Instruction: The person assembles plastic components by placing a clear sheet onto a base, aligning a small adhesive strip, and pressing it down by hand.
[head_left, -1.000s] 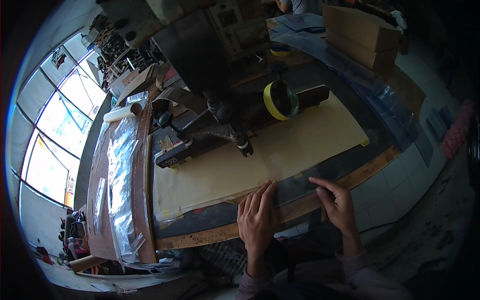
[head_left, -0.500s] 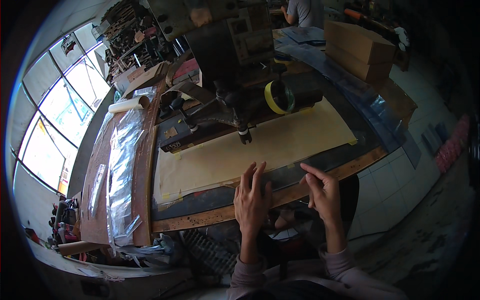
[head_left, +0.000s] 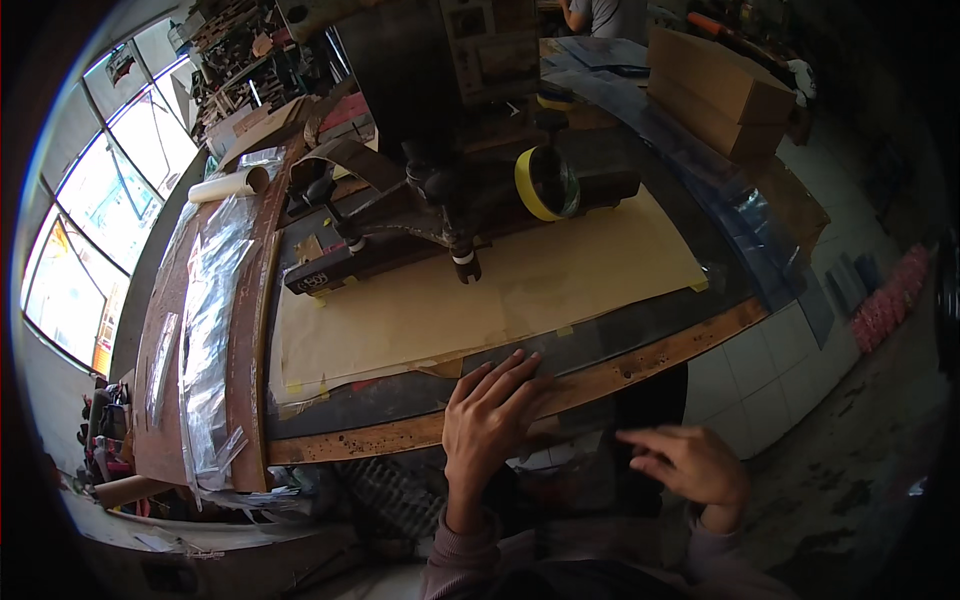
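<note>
My left hand (head_left: 488, 415) lies over the front edge of the work table, its fingers stretched out onto the dark table surface (head_left: 420, 400) and nothing in it. Just beyond its fingertips is a long tan paper sheet (head_left: 420, 325), held along its edges by small bits of yellow tape. My right hand (head_left: 695, 465) is in the air to the right, off the table's wooden front edge (head_left: 655, 368). Its fingers point left, slightly bent and a little blurred, with nothing seen between them. A dark metal bar (head_left: 350, 262) lies across the far side of the sheet.
A heavy machine head (head_left: 400, 80) and its clamp arm (head_left: 400, 222) overhang the sheet. A yellow tape roll (head_left: 540, 185) hangs on the bar. Clear plastic film (head_left: 215, 330) covers a brown board at left; a cardboard box (head_left: 720, 95) stands far right. Someone (head_left: 605, 18) is at the back.
My left hand has come down flatter onto the table edge. My right hand has swung right and down, away from the left hand and the table. The view has shifted slightly.
</note>
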